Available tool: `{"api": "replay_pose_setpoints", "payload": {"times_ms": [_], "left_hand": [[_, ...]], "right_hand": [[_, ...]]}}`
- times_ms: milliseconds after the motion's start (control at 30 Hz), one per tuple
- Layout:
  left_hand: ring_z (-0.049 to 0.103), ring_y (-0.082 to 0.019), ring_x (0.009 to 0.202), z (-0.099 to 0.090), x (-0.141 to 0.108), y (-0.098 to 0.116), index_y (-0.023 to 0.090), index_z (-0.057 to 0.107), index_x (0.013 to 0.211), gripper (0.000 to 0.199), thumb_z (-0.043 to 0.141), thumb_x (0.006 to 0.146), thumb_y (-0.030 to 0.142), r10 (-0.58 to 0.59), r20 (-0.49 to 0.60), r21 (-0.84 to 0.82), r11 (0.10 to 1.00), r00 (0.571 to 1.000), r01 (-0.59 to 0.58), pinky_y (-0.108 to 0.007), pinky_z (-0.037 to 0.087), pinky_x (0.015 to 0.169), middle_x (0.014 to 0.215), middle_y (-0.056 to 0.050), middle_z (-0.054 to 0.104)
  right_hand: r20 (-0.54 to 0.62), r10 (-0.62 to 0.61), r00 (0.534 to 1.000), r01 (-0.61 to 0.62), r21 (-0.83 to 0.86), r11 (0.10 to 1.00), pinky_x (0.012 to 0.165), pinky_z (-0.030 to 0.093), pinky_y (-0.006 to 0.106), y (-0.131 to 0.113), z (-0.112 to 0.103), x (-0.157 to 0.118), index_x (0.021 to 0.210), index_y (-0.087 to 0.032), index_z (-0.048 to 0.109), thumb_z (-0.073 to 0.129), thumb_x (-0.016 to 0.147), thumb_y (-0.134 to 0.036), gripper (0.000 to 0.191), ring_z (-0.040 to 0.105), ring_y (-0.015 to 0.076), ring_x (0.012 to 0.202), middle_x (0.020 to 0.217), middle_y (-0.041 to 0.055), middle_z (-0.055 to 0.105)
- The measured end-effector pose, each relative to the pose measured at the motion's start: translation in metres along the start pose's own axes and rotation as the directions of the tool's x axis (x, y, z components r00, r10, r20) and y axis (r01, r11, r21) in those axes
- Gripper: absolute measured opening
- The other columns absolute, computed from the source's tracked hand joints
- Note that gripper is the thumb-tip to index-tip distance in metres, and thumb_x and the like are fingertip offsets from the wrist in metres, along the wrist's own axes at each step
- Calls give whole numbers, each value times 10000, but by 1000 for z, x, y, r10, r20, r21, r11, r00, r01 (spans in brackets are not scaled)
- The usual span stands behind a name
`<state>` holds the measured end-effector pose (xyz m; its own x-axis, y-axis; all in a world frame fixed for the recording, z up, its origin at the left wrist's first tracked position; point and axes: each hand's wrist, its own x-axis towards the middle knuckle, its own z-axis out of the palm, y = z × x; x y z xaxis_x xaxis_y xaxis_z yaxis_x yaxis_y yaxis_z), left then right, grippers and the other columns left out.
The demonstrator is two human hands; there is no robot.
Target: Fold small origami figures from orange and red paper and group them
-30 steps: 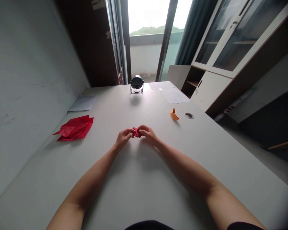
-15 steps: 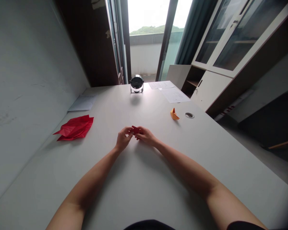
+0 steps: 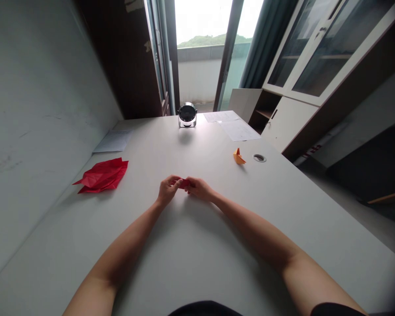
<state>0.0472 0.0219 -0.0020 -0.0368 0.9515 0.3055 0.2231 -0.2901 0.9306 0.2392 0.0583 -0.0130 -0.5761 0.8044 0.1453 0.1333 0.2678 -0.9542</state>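
Note:
Between my two hands is a small piece of folded red paper (image 3: 184, 184), held just above the white table. My left hand (image 3: 168, 188) pinches its left side, thumb on the near face. On the other side, my right hand (image 3: 199, 188) grips the right edge, and its fingers hide part of the paper. The exact shape of the folds is too small to make out. Off to the left lies a larger red folded paper piece (image 3: 103, 175). An orange origami piece (image 3: 238, 156) with pointed tips stands to the right, apart from my hands.
A round black device in a silver frame (image 3: 187, 115) stands at the table's far end. Printed sheets (image 3: 238, 130) lie at the back right, and another paper stack (image 3: 113, 141) sits by the left wall. A round cable hole (image 3: 260, 158) is near the right edge.
The small red paper has been turned between my fingers and now shows a flatter, wider face. My left hand has shifted slightly left. Everything else on the table stays put.

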Motion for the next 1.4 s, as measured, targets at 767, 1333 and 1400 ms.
{"api": "replay_pose_setpoints", "payload": {"times_ms": [767,1333,1400], "left_hand": [[659,-191,793,0,-1,11,213,731,875,208,711,851,419,59,-50,86,995,997,-55,-315,500,734,860,-49,716],[593,-171,745,1,-4,26,242,748,824,55,715,832,285,194,37,159,967,980,-197,-305,478,725,836,-43,660],[600,-169,759,1,-3,25,235,742,816,41,703,823,244,192,46,150,969,980,-196,-303,480,733,834,-38,658]], "right_hand": [[-197,-152,969,103,-239,966,684,469,282,-9,-3,1,947,-237,716,598,918,-401,204,603,158,730,875,27,701],[-183,-301,936,232,-324,917,646,467,269,-25,-5,-8,850,-219,701,604,932,-345,179,587,148,736,893,52,631],[-180,-307,935,240,-318,917,641,463,265,-26,-5,-8,841,-217,698,603,930,-331,172,588,148,739,887,50,626]]}}
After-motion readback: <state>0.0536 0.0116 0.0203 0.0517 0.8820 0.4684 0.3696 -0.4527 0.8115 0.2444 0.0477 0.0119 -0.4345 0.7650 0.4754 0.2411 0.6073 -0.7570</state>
